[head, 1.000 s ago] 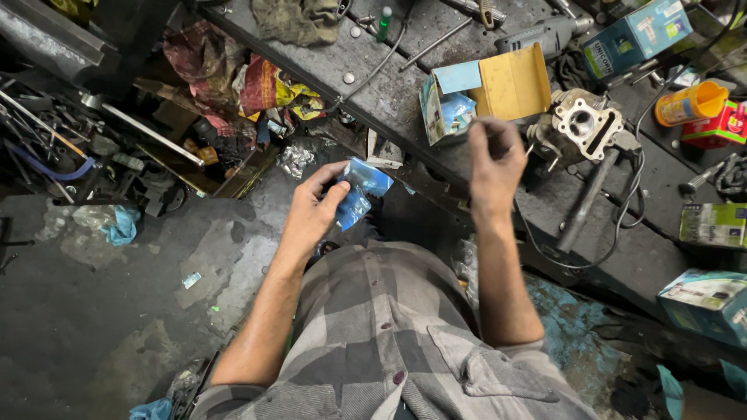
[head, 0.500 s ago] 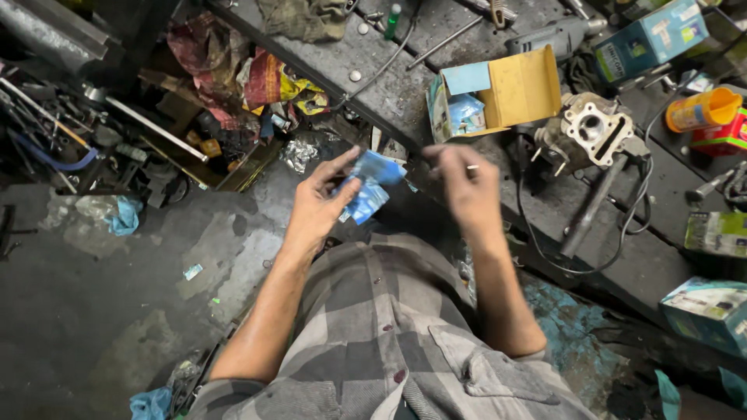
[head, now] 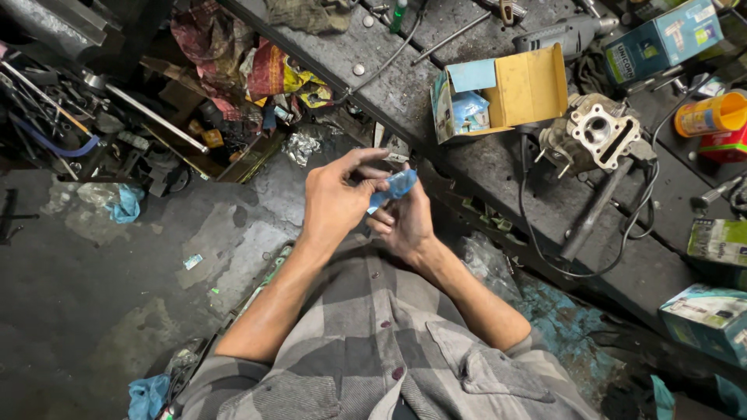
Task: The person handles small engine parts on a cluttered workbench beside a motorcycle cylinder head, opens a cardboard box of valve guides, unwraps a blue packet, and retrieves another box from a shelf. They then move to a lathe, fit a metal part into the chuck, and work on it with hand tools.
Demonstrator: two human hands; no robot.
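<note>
My left hand (head: 334, 204) and my right hand (head: 405, 225) meet in front of my chest, just off the edge of the dark workbench (head: 436, 93). Between their fingers is a small blue plastic packet (head: 393, 188), crumpled and partly hidden by my fingers. The left fingers pinch its upper end and the right hand cups it from below. An open yellow cardboard box (head: 513, 89) with another blue packet inside lies on the bench just beyond my hands. A metal engine cylinder part (head: 595, 132) sits to its right.
A black cable (head: 545, 233) loops over the bench edge. Boxes (head: 708, 315) and an orange can (head: 712, 115) stand at the right. Tools, rods and rags (head: 233, 62) pile up at the left. A stained concrete floor (head: 101, 295) lies below.
My right hand came back from the bench to meet the left hand. Both hands have closed in on the blue packet, nearer my body.
</note>
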